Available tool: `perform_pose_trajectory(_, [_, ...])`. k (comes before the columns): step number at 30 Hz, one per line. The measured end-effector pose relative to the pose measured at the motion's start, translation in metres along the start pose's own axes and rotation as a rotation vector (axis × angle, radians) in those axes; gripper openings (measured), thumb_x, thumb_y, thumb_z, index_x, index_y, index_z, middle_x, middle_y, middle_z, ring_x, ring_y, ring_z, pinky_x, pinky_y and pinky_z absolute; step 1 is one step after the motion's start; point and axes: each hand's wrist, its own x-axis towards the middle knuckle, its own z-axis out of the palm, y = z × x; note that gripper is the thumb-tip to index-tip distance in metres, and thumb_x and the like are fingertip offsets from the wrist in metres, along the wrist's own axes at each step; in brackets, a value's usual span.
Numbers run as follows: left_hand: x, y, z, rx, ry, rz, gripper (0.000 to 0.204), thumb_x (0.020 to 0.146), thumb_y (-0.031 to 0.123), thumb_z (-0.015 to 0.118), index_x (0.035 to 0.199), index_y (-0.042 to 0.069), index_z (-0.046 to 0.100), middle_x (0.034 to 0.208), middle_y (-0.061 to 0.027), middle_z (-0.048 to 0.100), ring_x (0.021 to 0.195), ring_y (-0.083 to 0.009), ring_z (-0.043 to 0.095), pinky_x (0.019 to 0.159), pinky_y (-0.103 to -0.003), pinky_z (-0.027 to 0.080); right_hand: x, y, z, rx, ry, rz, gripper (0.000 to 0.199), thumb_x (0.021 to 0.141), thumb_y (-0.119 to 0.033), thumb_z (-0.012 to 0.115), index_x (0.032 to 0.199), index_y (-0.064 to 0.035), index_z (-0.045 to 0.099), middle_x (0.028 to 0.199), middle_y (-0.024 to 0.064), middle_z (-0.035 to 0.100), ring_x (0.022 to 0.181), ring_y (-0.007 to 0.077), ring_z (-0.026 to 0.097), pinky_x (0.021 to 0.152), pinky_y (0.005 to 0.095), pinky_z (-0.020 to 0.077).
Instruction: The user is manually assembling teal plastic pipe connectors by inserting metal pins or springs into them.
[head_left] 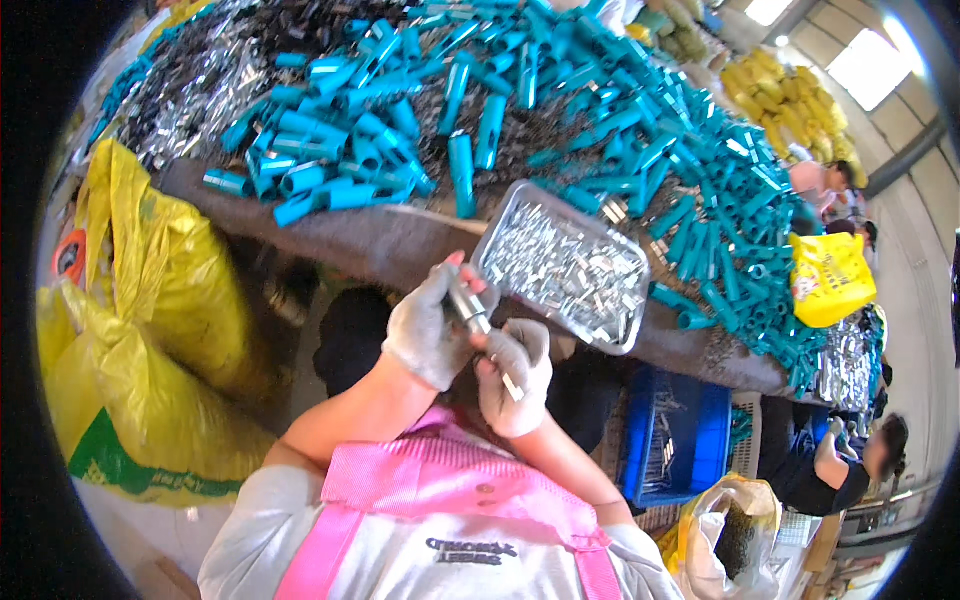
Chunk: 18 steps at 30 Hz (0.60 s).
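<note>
Both of my hands wear whitish work gloves with some fingertips bare, and they meet in front of my chest. Gripped in my left hand (425, 325) is a shiny silver metal tube (466, 305), tilted, with a narrower lower end. My right hand (518, 380) is closed just below that end, and a small bright metal piece (513, 388) shows between its fingers. Whether the two metal parts touch is hidden by the fingers. Right beyond my hands, a clear plastic tray (632, 335) full of small silver metal pieces (570, 265) rests on the table edge.
Teal plastic tubes (340, 150) are heaped across the dark table (310, 225), with silver parts (200, 95) at far left. Yellow sacks (150, 350) stand at left. A blue crate (710, 425), an open sack (735, 500) and a yellow container (830, 280) are at right. Other people (835, 465) work there.
</note>
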Motion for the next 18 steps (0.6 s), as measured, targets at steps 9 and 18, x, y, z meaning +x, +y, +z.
perform_pose_trajectory(9, [0.0,-0.021,-0.014,0.142,-0.071,0.136,0.025,0.099,0.02,0.04,0.116,0.003,0.045,0.089,-0.0078,0.053,0.084,-0.0193,0.054,0.088,-0.039,0.045,-0.049,0.016,-0.017,-0.016,0.165,0.076,0.019,0.075,0.011,0.066,0.086,-0.0009,0.056,0.078,0.0146,0.062,0.069,0.0206,0.064,0.061,0.0262,0.0516])
perform_pose_trajectory(18, [-0.012,-0.05,-0.027,0.583,-0.16,-0.109,0.032,0.097,0.025,0.045,0.123,0.005,0.045,0.085,-0.0039,0.048,0.066,-0.0129,0.048,0.055,-0.027,0.042,-0.057,0.02,-0.04,0.94,-0.114,1.049,0.02,0.094,-0.02,0.054,0.094,-0.0006,0.059,0.073,0.0033,0.06,0.055,0.0084,0.052,0.052,0.0217,0.0425])
